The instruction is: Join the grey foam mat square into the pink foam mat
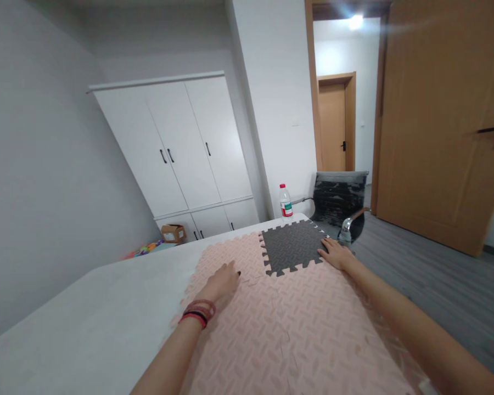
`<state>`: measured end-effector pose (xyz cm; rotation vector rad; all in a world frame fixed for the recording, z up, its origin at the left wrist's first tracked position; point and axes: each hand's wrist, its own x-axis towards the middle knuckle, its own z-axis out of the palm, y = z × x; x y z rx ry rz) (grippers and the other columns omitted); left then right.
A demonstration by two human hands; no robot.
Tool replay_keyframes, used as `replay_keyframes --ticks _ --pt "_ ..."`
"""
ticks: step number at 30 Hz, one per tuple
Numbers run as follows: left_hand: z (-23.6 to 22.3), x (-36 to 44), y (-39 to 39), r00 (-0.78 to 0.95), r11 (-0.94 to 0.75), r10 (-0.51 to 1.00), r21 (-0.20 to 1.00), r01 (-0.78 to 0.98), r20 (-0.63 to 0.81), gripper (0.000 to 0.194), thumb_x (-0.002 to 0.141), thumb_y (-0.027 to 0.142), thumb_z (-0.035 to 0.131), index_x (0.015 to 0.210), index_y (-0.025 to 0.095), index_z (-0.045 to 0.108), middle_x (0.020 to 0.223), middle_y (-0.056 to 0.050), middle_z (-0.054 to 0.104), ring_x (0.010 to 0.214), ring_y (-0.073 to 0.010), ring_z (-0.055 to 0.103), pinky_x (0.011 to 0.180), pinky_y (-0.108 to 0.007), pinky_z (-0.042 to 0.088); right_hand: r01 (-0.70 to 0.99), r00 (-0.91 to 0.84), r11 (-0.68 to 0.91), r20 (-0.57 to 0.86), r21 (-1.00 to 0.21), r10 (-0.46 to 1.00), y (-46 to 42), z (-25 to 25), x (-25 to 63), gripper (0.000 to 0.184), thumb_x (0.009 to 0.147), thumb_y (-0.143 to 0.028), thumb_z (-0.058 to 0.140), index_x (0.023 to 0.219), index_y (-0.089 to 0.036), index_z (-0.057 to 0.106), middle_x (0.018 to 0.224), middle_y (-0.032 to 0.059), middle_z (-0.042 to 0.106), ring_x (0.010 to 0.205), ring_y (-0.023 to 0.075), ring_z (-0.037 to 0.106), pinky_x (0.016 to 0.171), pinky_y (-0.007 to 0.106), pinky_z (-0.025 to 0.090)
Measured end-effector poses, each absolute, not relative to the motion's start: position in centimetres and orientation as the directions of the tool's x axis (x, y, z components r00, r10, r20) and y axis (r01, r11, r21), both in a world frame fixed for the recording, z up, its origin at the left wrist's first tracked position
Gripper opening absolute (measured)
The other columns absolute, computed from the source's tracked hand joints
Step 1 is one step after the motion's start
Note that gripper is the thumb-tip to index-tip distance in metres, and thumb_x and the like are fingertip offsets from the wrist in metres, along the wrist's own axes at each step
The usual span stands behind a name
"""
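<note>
The left hand lies palm-down, fingers loosely extended, on the pink foam mat; the right hand rests, fingers spread, at the three o'clock edge of the dark tile, the left hand's two o'clock. A bottle stands at the tile's twelve.

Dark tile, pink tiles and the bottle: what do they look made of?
Dark tile: probably matt foam, given its raised tread pattern and jigsaw edge. Pink tiles: likely similar matt foam, likewise embossed. Bottle: apparently clear, smooth plastic, see-through above its label.
</note>
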<state>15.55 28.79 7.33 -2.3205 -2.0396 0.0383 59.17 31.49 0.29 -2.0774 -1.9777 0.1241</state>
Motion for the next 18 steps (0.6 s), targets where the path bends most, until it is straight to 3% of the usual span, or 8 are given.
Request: replay_keyframes --ticks 4,9,16,18 --pt "5.4 18.8 29.5 0.208 -0.208 0.978 -0.009 0.978 0.021 0.060 0.092 0.047 0.046 0.144 0.024 0.027 0.152 -0.011 0.027 0.137 -0.0319 0.028 0.110 -0.060 0.023 0.967 0.072 -0.039 0.120 -0.253 0.990 31.4 0.5 59.1 0.068 0.091 -0.056 0.025 0.147 -0.016 0.030 0.153 0.0091 0.026 0.141 0.0238 0.020 0.108 0.046 0.027" --pt "3.0 19.1 29.8 0.180 -0.179 0.982 0.040 0.983 -0.049 0.064 0.093 0.054 0.036 0.147 0.024 0.019 0.155 -0.012 0.019 0.141 -0.0328 0.018 0.112 -0.061 0.017 0.969 0.059 -0.027 0.124 -0.246 0.991 31.3 0.6 59.2 0.068 0.092 -0.056 0.025 0.147 -0.017 0.029 0.153 0.0078 0.026 0.141 0.0219 0.019 0.110 0.043 0.024" --pt "3.9 19.7 29.9 0.225 -0.223 0.974 0.051 0.973 -0.028 0.067 0.091 0.058 0.034 0.147 0.023 0.020 0.154 -0.013 0.023 0.141 -0.0341 0.019 0.111 -0.063 0.017 0.970 0.062 -0.031 0.124 -0.239 0.990 31.2 0.7 58.9 0.067 0.092 -0.054 0.026 0.146 -0.015 0.030 0.153 0.0095 0.027 0.141 0.0232 0.021 0.109 0.044 0.026" --pt "4.3 20.1 30.2 0.262 -0.262 0.965 0.053 0.964 -0.004 0.063 0.091 0.055 0.040 0.144 0.024 0.027 0.151 -0.012 0.029 0.138 -0.0330 0.027 0.110 -0.062 0.022 0.972 0.061 -0.030 0.126 -0.234 0.990 31.2 0.7 58.9 0.066 0.092 -0.053 0.026 0.146 -0.015 0.031 0.153 0.0097 0.027 0.141 0.0230 0.021 0.109 0.044 0.026"
